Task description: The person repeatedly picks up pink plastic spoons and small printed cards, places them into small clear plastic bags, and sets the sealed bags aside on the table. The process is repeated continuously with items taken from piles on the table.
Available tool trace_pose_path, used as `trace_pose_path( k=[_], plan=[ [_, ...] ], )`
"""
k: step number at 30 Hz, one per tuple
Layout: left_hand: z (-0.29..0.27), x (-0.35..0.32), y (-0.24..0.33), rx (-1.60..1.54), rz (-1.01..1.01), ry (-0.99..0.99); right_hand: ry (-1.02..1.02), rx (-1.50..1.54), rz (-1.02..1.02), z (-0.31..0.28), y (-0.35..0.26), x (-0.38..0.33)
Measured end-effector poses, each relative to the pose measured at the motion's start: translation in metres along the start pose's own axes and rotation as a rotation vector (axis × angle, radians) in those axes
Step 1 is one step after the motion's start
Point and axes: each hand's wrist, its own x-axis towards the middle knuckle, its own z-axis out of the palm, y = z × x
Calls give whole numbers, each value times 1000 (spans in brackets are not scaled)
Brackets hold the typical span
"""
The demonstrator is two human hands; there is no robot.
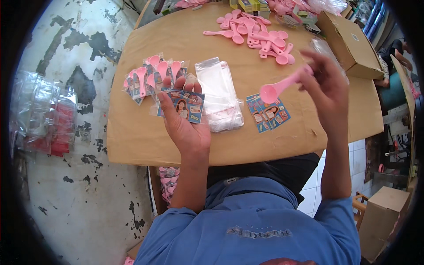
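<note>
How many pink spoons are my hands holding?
1: the pink spoon in your right hand; your left hand holds a printed card. More spoons could be hidden.

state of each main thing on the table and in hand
left hand, closed on held card
right hand, closed on held spoon
held card, printed side showing
held spoon, unbagged
loose spoons, heaped, unbagged
bagged spoons, piled, with cards
clear bags, stacked flat
loose cards, overlapping, lying flat
cardboard box, open or shut unclear
</note>
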Motion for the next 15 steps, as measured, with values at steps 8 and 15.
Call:
trace_pose_path(
  k=[8,15],
  plan=[
    [20,8,-5,-80,3,-88,164,354,290,4,29,-76],
    [26,-11,-20,5,-2,-134,45,563,378,42,24,-81]
  ],
)
